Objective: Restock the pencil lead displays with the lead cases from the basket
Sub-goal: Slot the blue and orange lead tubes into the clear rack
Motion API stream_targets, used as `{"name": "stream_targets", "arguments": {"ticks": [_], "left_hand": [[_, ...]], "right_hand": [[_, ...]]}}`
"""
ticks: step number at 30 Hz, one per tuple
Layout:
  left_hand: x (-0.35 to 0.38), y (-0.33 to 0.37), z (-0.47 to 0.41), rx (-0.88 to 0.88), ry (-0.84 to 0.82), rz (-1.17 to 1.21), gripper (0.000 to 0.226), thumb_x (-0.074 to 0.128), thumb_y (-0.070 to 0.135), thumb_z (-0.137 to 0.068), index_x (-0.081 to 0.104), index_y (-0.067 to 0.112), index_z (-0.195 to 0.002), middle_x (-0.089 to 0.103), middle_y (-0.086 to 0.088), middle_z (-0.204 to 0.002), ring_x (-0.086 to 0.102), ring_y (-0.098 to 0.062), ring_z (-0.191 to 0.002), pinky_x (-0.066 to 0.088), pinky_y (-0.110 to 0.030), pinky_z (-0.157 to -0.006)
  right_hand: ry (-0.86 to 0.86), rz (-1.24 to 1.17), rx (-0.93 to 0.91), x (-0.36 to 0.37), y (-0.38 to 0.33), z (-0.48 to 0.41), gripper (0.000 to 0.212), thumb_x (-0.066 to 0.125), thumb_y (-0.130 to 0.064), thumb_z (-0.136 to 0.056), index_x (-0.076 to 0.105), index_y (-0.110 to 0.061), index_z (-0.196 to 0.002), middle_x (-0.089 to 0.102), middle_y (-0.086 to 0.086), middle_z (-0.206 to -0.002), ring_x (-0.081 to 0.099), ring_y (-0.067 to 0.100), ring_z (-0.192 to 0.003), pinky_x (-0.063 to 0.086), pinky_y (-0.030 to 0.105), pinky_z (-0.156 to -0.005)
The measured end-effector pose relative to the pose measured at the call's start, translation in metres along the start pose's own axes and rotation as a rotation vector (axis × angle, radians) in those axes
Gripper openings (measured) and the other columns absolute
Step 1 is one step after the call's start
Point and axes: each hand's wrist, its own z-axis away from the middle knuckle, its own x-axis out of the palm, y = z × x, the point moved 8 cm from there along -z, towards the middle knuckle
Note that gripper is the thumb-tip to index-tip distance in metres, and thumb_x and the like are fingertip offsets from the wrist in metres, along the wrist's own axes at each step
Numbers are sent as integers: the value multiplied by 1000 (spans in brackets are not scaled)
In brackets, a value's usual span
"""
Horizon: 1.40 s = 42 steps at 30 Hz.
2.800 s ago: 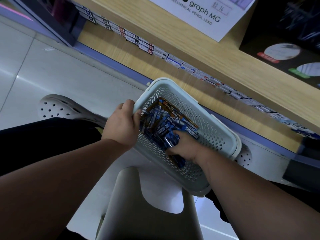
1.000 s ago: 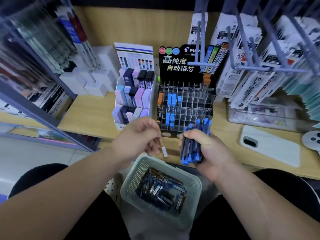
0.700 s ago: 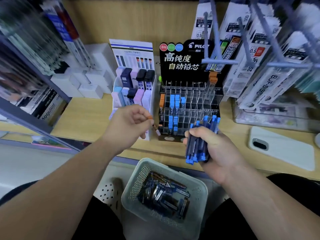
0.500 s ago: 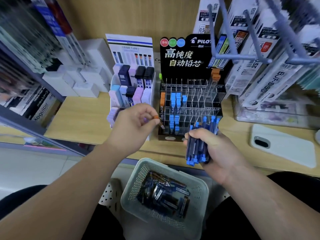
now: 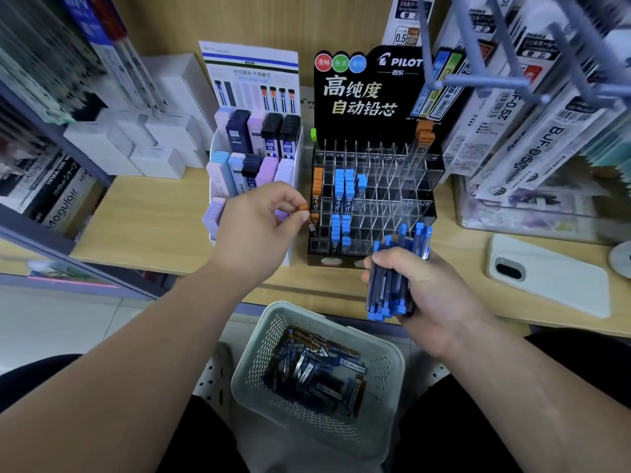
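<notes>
Lead case (image 5: 307, 216) in pinch of left hand (image 5: 254, 230)

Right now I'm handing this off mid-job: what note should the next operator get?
Left hand pinches one orange-capped case at the left edge of the rack, by the orange column.
Right hand grips a bundle of blue-capped cases in front of the rack.
Done: a few left columns hold orange and blue cases.
To do: most slots are empty; more cases lie in the basket below.

Pilot display rack (image 5: 392, 186) on the shelf (image 5: 150, 216), second display (image 5: 254, 148) just left of it, phone (image 5: 553, 278) to its right, basket (image 5: 386, 377) of lead cases (image 5: 317, 370) before and below it
</notes>
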Motion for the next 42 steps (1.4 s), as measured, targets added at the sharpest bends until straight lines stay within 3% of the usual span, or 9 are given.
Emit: {"name": "stream_targets", "arguments": {"ticks": [6,10,17,19,23,30,34,39,42], "left_hand": [[10,19,-8,153,-32,-163,5,73,19,-89,71,24,-88,66,19,-78,52,6,-55,34,-5,-57],[11,18,-13,185,-9,-207,5,73,20,-89,72,24,-92,62,25,-74,53,8,-58,41,-16,-61],[9,24,-12,311,-14,-304,3,74,18,-87,74,19,-90,66,14,-76,51,16,-58,38,-12,-60],[12,26,-9,381,-12,-366,5,76,17,-84,75,18,-89,71,7,-78,55,10,-60,40,-14,-62],[17,27,-6,459,19,-535,7,77,23,-80,75,17,-84,68,1,-79,66,-25,-71,52,-33,-56],[24,23,-8,406,40,-583,19,82,19,-72,63,17,-74,59,2,-73,60,-27,-64,42,-28,-52],[27,17,-5,378,-1,-632,21,82,18,-72,63,18,-80,60,2,-76,61,-27,-69,38,-27,-56],[11,46,8,363,58,-473,16,76,25,-83,70,23,-99,65,8,-78,62,-16,-72,46,-28,-62],[31,45,22,110,-205,-19,17,70,28,-91,72,34,-106,68,10,-80,60,-8,-65,53,-32,-70]], "right_hand": [[12,-7,0,-1,-1,1,17,71,-8,-85,67,-8,-102,75,7,-85,74,19,-78,56,37,-67],[3,-20,1,-1,0,-1,27,72,-8,-84,66,-5,-110,75,5,-82,74,18,-77,56,37,-68],[-19,12,11,-1,2,-4,42,73,-10,-83,62,3,-122,74,6,-86,74,17,-77,57,35,-66],[-15,16,16,-1,3,-5,41,73,-9,-83,63,2,-122,75,6,-86,74,17,-77,57,35,-66],[-19,21,22,0,5,-4,38,73,-9,-83,65,1,-119,76,7,-88,74,18,-78,58,34,-61],[-62,-67,-4,4,-1,0,13,67,-4,-88,66,-9,-100,74,5,-81,72,16,-72,58,30,-55],[-101,-121,-20,8,-4,1,14,65,-3,-89,67,-16,-89,73,6,-82,70,20,-74,55,33,-61],[-115,-129,-28,10,-6,1,11,65,-1,-89,65,-13,-90,73,6,-81,70,18,-71,57,30,-58],[-188,-107,-16,18,-4,4,18,71,-1,-82,65,-11,-96,71,7,-80,68,17,-67,56,31,-57]]}}
